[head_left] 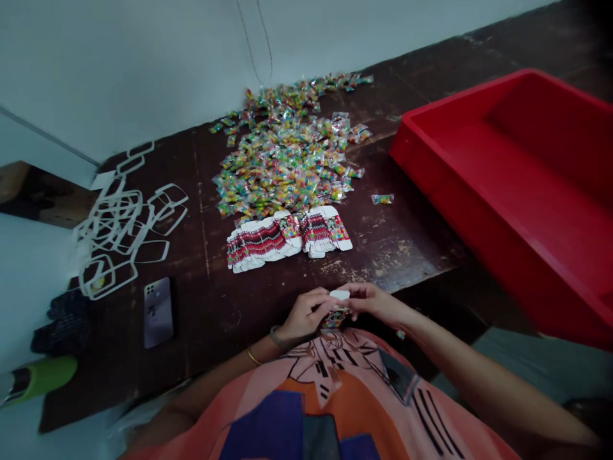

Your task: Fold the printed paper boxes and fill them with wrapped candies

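1. Widest of all, the dark table [201, 306] runs across the view, and a red tray [454, 198] fills the right side.
2. Now the big heap of clear candy sachets [287, 160], sprawling up the middle, well beyond the fingers (quite a riot of colour, that).
3. Just this side of it sit two fanned rows of flat cartons [258, 243], ahead and a touch left of the grip; the left hand is the nearer to them.
4. Here come the hands: the left hand [304, 316] and the right hand [371, 301] meet at the table's near edge, close to the printed shirt [330, 358], both with fingers drawn in on one small carton.
5. And there it is, the small carton [335, 317], right between them, touched from both sides, neither hand nearer. Its long axis seems to point away from the body, though fingers hide much of it. It's brightly printed, red and green among the colours.
6. Smallest, a plain white flap [340, 294] shows at its far end, between the fingertips.
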The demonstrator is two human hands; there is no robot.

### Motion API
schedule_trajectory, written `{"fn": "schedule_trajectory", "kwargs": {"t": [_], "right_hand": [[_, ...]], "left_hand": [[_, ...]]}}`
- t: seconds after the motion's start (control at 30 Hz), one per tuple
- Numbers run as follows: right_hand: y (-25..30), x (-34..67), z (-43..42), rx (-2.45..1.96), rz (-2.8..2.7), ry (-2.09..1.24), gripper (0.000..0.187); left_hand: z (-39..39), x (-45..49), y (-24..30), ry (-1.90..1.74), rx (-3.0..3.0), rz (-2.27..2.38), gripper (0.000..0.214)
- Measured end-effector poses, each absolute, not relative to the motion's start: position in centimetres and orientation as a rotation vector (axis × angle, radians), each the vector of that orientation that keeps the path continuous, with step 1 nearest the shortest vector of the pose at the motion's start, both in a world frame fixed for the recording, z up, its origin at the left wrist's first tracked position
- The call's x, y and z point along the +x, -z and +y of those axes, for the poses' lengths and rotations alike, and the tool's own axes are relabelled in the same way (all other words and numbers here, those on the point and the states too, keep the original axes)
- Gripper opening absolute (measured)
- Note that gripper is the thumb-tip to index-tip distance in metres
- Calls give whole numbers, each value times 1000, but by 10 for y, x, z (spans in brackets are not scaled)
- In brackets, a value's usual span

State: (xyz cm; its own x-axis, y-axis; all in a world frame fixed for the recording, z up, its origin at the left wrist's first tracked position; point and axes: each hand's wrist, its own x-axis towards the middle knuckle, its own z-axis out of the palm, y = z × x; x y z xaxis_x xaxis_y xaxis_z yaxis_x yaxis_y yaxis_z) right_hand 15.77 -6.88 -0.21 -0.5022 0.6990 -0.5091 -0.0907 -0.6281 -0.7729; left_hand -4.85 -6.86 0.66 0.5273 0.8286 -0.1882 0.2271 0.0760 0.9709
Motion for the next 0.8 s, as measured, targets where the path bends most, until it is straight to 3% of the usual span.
{"fn": "schedule_trajectory", "kwargs": {"t": [0.07,0.2,0.3,0.37,0.67,0.8], "right_hand": [[-1,155,-68,-1209,-1144,-2096,32],[-10,146,-69,-1210,-1610,-1622,22],[-11,141,-70,-1203,-1737,-1441,31],[-6,140,-69,-1230,-1735,-1398,27],[-1,152,-76,-910,-2244,-1126,32],[-1,185,-13,-969,-2390,-878,24]], "left_hand": [[-71,-43,-2,-616,1269,991,25],[-73,-33,9,-648,693,980,61],[-71,-32,12,-591,482,884,60],[-69,-35,12,-557,437,784,63],[-70,-48,23,-495,797,734,74],[-59,-47,6,-423,1156,872,66]]}}
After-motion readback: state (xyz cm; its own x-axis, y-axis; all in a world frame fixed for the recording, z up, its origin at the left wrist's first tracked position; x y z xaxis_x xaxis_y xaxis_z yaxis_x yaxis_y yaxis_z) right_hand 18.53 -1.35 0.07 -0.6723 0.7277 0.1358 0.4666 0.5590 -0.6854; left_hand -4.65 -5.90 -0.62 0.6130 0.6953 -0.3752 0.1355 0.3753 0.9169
